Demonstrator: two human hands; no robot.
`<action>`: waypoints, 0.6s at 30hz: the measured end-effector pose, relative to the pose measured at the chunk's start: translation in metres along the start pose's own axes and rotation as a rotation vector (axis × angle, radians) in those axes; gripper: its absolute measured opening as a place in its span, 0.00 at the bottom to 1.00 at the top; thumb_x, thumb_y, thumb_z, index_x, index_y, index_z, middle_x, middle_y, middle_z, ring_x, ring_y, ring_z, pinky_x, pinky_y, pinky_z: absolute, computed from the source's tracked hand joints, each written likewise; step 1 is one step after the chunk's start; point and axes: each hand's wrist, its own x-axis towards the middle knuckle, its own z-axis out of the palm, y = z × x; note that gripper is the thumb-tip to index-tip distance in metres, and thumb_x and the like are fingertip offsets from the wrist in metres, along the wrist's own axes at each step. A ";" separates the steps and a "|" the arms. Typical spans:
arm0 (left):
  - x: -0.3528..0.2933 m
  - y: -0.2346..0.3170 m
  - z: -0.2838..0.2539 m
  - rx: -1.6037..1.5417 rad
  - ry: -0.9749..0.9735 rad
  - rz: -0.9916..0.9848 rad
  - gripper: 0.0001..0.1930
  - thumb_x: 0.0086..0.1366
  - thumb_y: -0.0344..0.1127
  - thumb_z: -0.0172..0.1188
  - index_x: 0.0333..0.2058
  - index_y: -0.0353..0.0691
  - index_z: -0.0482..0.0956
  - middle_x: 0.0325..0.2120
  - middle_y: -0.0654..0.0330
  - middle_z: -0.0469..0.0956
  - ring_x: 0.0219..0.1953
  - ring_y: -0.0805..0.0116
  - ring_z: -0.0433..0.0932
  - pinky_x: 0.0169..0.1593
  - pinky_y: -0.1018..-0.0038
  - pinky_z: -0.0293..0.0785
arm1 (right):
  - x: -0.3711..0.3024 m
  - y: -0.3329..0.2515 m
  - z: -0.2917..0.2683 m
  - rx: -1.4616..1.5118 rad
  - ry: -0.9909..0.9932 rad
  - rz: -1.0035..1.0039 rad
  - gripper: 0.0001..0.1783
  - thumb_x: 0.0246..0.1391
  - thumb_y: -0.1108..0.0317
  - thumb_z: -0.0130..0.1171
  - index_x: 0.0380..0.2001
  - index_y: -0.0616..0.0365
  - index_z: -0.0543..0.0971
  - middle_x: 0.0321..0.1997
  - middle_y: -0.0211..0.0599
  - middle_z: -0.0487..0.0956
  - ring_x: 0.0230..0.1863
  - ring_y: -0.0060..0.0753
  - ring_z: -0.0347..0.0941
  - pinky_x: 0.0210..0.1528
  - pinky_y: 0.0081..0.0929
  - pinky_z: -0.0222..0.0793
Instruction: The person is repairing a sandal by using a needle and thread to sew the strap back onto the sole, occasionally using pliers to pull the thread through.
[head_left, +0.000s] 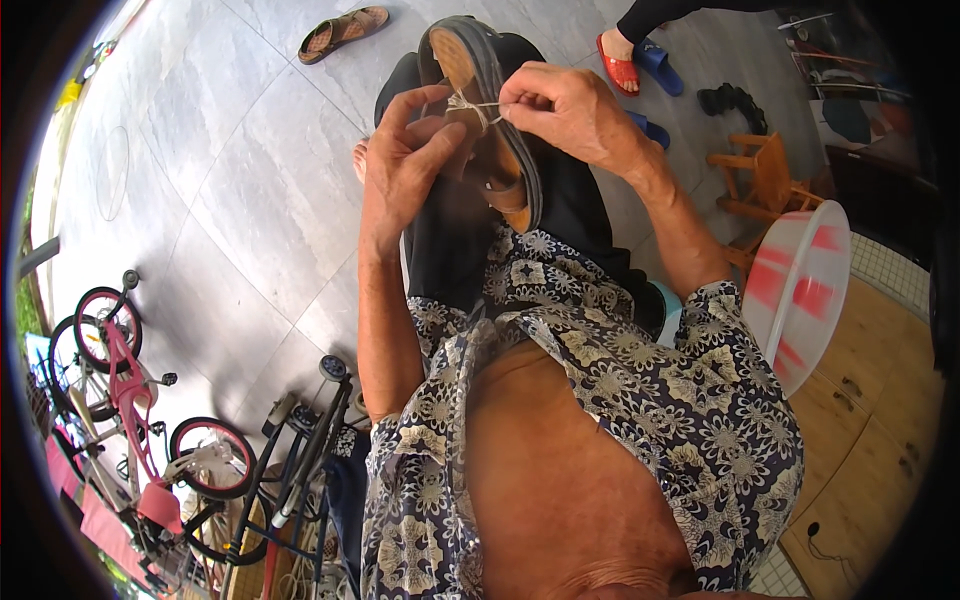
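A sandal (467,52) with a tan footbed and a dark sole lies lengthwise over my lap, its toe end pointing away from me. Pale string (463,103) is bunched and looped across its middle. My left hand (412,145) is at the sandal's left side, fingers curled at the strap, with thumb and index finger on either side of the string. On the other side, my right hand (560,108) pinches a taut end of the string between thumb and fingers. The left fingertips partly hide the strap.
A loose brown sandal (343,33) lies on the grey tiled floor. Bicycles, one a pink bicycle (122,370), stand at left. At right are a small wooden stool (762,175), a plastic basin (800,295) and another person's foot in a red slipper (618,68), beside blue slippers (660,68).
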 end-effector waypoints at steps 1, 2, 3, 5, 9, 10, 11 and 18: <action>0.000 -0.001 -0.001 0.000 0.000 0.000 0.22 0.76 0.26 0.64 0.64 0.31 0.73 0.42 0.51 0.89 0.42 0.69 0.88 0.46 0.75 0.85 | 0.002 0.002 0.001 0.000 0.000 0.000 0.07 0.61 0.67 0.69 0.38 0.58 0.84 0.35 0.37 0.85 0.35 0.42 0.84 0.39 0.36 0.79; 0.001 -0.001 -0.001 -0.002 -0.006 0.001 0.22 0.76 0.26 0.64 0.64 0.31 0.73 0.42 0.51 0.89 0.42 0.69 0.88 0.46 0.75 0.85 | 0.004 0.002 0.001 -0.098 0.087 -0.061 0.07 0.61 0.68 0.68 0.39 0.57 0.84 0.36 0.37 0.85 0.35 0.43 0.85 0.38 0.37 0.79; 0.002 -0.002 -0.001 -0.003 -0.013 0.002 0.21 0.76 0.26 0.64 0.64 0.31 0.73 0.42 0.52 0.89 0.42 0.69 0.88 0.46 0.75 0.85 | 0.006 0.001 0.002 -0.196 0.175 -0.122 0.07 0.61 0.68 0.68 0.41 0.56 0.84 0.36 0.37 0.85 0.35 0.45 0.85 0.37 0.39 0.79; 0.002 -0.002 -0.001 -0.021 -0.014 0.006 0.21 0.76 0.26 0.64 0.64 0.31 0.73 0.42 0.52 0.89 0.42 0.69 0.88 0.46 0.75 0.85 | 0.008 -0.004 0.005 -0.247 0.265 -0.136 0.06 0.62 0.69 0.67 0.42 0.55 0.84 0.38 0.37 0.85 0.35 0.46 0.85 0.37 0.40 0.80; 0.002 0.001 0.002 -0.024 -0.011 -0.011 0.21 0.75 0.26 0.64 0.64 0.32 0.74 0.42 0.52 0.89 0.41 0.70 0.88 0.46 0.75 0.85 | 0.005 -0.013 0.012 -0.307 0.477 -0.183 0.08 0.62 0.72 0.65 0.44 0.53 0.83 0.42 0.35 0.84 0.36 0.47 0.85 0.36 0.40 0.82; 0.002 0.002 0.001 -0.024 -0.009 -0.013 0.21 0.75 0.26 0.64 0.64 0.32 0.74 0.42 0.52 0.89 0.41 0.70 0.88 0.46 0.75 0.85 | 0.001 -0.014 0.015 -0.265 0.385 -0.184 0.08 0.61 0.71 0.66 0.43 0.53 0.83 0.42 0.35 0.84 0.36 0.47 0.85 0.36 0.39 0.82; 0.001 0.002 0.001 -0.025 -0.010 -0.015 0.21 0.75 0.25 0.64 0.64 0.32 0.74 0.42 0.52 0.89 0.41 0.70 0.88 0.46 0.75 0.85 | -0.003 -0.016 0.016 -0.225 0.295 -0.184 0.08 0.60 0.70 0.68 0.43 0.53 0.83 0.41 0.35 0.83 0.35 0.46 0.85 0.35 0.38 0.81; 0.002 0.003 0.004 0.002 -0.007 -0.001 0.22 0.75 0.25 0.64 0.65 0.32 0.74 0.42 0.54 0.89 0.42 0.70 0.88 0.46 0.75 0.84 | -0.003 -0.016 0.036 0.045 0.138 0.000 0.08 0.60 0.70 0.72 0.41 0.60 0.85 0.34 0.31 0.83 0.34 0.23 0.82 0.35 0.25 0.78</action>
